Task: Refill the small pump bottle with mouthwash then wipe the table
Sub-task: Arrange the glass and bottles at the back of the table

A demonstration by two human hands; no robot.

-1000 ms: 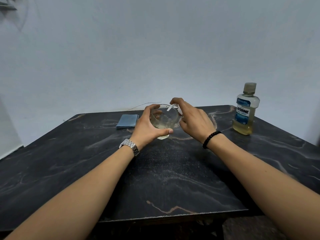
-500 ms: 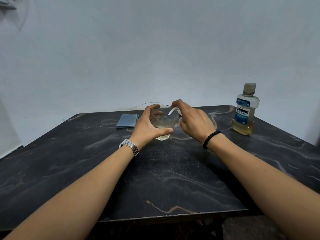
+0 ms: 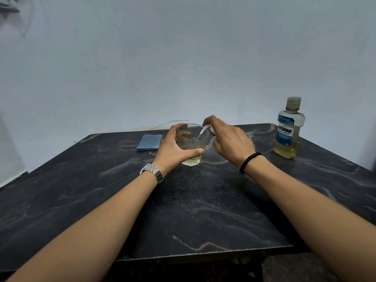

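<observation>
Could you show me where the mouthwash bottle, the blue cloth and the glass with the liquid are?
Mouthwash bottle (image 3: 288, 133): head view, on its blue label.
Blue cloth (image 3: 150, 142): head view, middle of the folded cloth.
Glass (image 3: 191, 161): head view, on its base below the thumb, where yellowish liquid shows.

The glass stands on the table. The cloth lies left of the glass, the mouthwash bottle well right of it.
</observation>
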